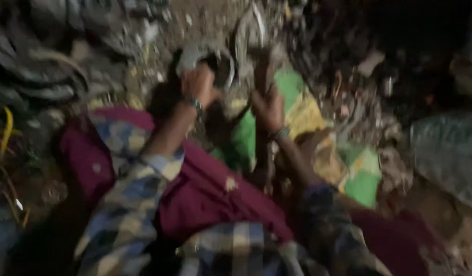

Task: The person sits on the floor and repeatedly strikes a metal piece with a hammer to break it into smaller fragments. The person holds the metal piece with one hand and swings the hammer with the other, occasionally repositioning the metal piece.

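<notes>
Across the ground lies a spread of litter: scraps, dirt and crumpled bits, dim and blurred. Below it, maroon cloth drapes over the person's lap, soft and folded, with checked blue and yellow sleeves running up from the bottom edge. Between the arms lies a green and yellow sack, glossy and wrinkled, partly under the debris. A thin dark stick-like handle stands nearly upright, its long axis running from the lap away toward the litter. The right hand is closed around this handle near its upper part. The left hand, just beside and a little farther out, is curled round a pale, curved, crumpled piece at the heap's edge; blur hides what it is. Both wrists carry a band.
</notes>
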